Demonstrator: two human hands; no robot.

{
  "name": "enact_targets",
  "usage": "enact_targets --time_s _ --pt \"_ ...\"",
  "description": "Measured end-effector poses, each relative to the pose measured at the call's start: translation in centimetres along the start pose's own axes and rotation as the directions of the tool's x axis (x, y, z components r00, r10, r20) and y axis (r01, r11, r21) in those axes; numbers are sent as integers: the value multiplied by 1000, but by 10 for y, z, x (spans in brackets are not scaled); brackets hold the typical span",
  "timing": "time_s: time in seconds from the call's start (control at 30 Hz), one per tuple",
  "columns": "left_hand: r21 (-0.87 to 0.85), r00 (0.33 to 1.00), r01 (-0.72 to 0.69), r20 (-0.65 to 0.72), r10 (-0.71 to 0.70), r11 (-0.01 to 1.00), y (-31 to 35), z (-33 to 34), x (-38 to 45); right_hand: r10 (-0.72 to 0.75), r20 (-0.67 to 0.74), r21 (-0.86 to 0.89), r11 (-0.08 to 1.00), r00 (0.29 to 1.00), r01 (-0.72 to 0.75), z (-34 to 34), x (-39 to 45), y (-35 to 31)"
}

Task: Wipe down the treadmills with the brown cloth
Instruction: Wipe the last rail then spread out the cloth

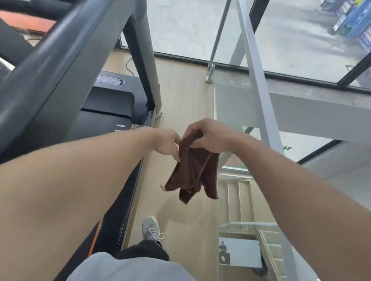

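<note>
The brown cloth (193,173) hangs crumpled in the air over the wooden floor, to the right of the treadmill. My right hand (210,135) grips its top edge from above, fingers curled round the fabric. My left hand (168,144) pinches the cloth's left upper edge with its fingertips. The dark grey treadmill (115,102) stands at the left, with its slanted handrail (50,55) crossing the upper left and its black deck running down beside my left forearm. Neither hand touches the treadmill.
A grey metal railing (256,79) with glass panels runs diagonally at the right, with a stairwell (242,204) below it. Wooden floor (185,94) lies between treadmill and railing. My shoe (151,229) stands on it. A black cable (130,67) trails near the treadmill's front.
</note>
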State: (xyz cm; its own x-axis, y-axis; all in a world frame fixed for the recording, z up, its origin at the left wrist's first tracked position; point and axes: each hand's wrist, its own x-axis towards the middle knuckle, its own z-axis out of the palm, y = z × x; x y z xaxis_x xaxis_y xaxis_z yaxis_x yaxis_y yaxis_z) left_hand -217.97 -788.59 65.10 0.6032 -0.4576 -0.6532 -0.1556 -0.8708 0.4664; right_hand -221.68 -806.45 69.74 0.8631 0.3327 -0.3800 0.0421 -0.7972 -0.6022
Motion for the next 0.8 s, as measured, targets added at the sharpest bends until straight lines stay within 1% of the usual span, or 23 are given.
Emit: enact_targets --time_s 0.07,0.13,0.23,0.33,0.4,0.43,0.47,0.53,0.6,0.67,0.7,0.77,0.8 --pt "-107 999 -41 29 44 993 0 -8 38 34 -24 -48 998 999 -35 -34 25 11" --pt "-220 995 -70 59 85 973 3 -18 70 71 -24 -57 996 997 -72 -65 50 22" --pt "-289 996 -68 40 83 955 14 -38 111 101 53 -123 988 993 -94 -104 83 36" --pt "-293 996 -84 -47 74 952 19 -68 144 176 69 -319 937 982 -145 -147 113 55" --pt "-271 991 -90 -120 59 958 17 -92 167 218 11 -436 879 976 -191 -174 133 76" --pt "-262 985 -94 -168 51 960 18 -105 179 229 -25 -467 858 973 -214 -186 144 88" --pt "-253 974 -101 -221 45 962 20 -118 191 232 -57 -475 849 971 -231 -197 156 99" --pt "-168 944 -156 -315 97 973 31 -149 218 215 -110 -448 861 970 -242 -219 183 124" --pt "-79 942 -148 -314 117 986 42 -177 243 206 -142 -393 886 968 -246 -242 211 148" --pt "-54 948 -94 -310 72 994 50 -201 267 195 -174 -338 909 965 -244 -267 239 168" --pt "-32 939 -69 -338 54 997 52 -211 277 188 -194 -315 917 963 -243 -279 251 177" --pt "-57 908 22 -417 -44 998 53 -232 291 184 -215 -281 929 959 -242 -302 276 190" --pt "-75 901 73 -422 -98 994 53 -242 298 191 -230 -263 932 954 -250 -312 289 196"
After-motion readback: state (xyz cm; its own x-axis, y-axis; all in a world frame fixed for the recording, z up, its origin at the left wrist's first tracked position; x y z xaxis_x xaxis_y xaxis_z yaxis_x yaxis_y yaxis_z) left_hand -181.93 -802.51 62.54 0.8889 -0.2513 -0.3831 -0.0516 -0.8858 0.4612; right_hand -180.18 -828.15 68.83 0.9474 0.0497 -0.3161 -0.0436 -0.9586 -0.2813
